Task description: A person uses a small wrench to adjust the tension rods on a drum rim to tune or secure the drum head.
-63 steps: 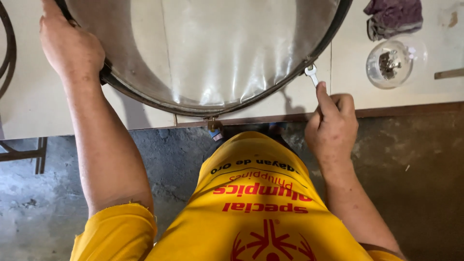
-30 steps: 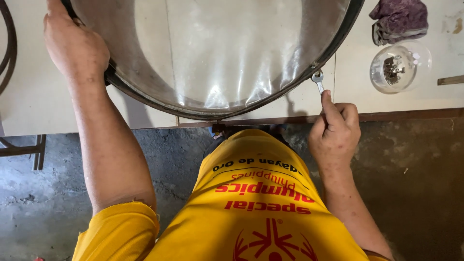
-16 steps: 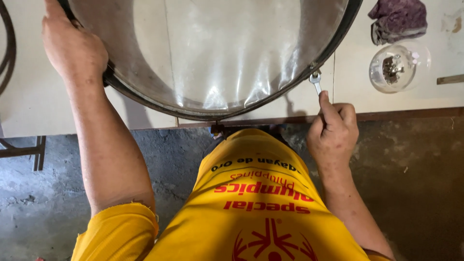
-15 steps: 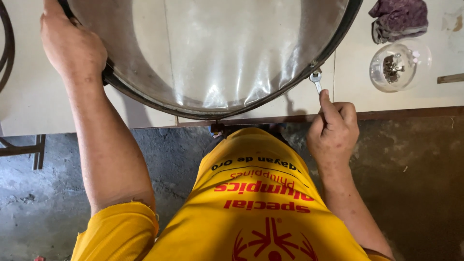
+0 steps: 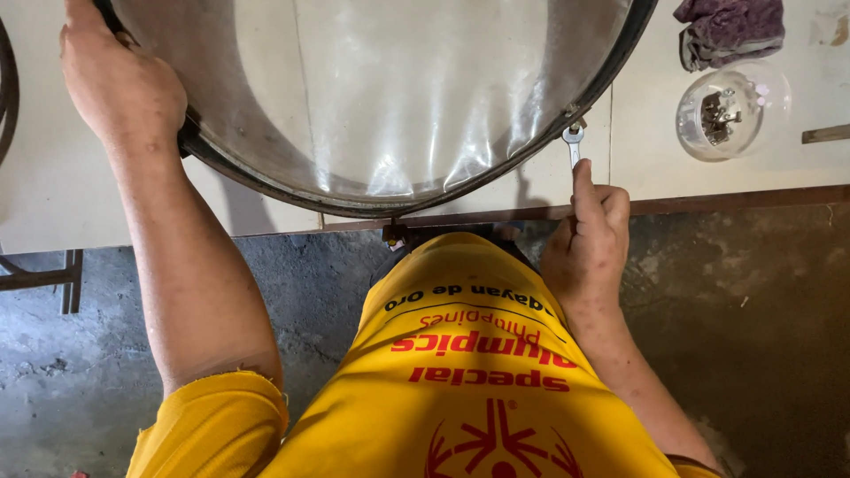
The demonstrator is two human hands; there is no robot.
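A large drum (image 5: 381, 97) with a clear shiny skin and a dark hoop lies flat on a pale table (image 5: 53, 195). My left hand (image 5: 115, 84) grips the hoop at the drum's left edge. My right hand (image 5: 589, 243) is closed around a small metal wrench (image 5: 574, 143), index finger stretched along its shaft. The wrench's head sits at a tension bolt (image 5: 575, 115) on the hoop's lower right edge.
A clear glass bowl (image 5: 730, 111) with small metal parts stands on the table at the right. Behind it lies a crumpled purple rag (image 5: 730, 31). A dark curved hoop (image 5: 7, 88) shows at the far left. Below the table edge is a rough concrete floor (image 5: 753, 336).
The wrench and my right hand have shifted slightly up toward the hoop bolt and turned a little. My left hand stays on the hoop.
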